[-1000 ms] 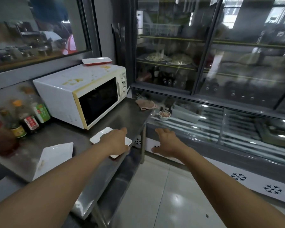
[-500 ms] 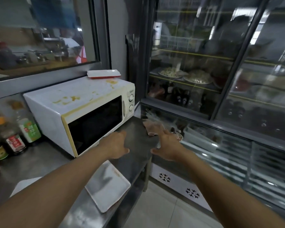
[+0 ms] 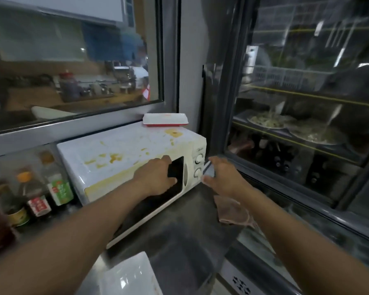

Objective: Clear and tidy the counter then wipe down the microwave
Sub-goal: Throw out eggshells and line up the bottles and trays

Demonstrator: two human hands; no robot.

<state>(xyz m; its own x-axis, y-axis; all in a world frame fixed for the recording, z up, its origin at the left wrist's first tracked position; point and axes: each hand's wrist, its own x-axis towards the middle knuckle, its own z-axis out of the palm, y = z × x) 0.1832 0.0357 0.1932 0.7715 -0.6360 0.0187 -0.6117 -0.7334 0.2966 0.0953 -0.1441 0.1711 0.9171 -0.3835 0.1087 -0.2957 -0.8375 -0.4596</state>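
While both arms are reaching forward, the left hand (image 3: 158,177) is hovering in front of the microwave (image 3: 132,165) door, fingers loosely curled, holding nothing. The right hand (image 3: 222,177) is sitting just beside the dial end, fingers spread, holding nothing. The microwave is sitting on the tabletop (image 3: 185,241), long axis running left-near to right-far, door facing the person, yellow stains on top. A tray (image 3: 165,119) is lying at its back edge. A cloth (image 3: 232,212) is lying under the right wrist. Bottles (image 3: 38,194) are standing left; a plate (image 3: 128,277) is lying near.
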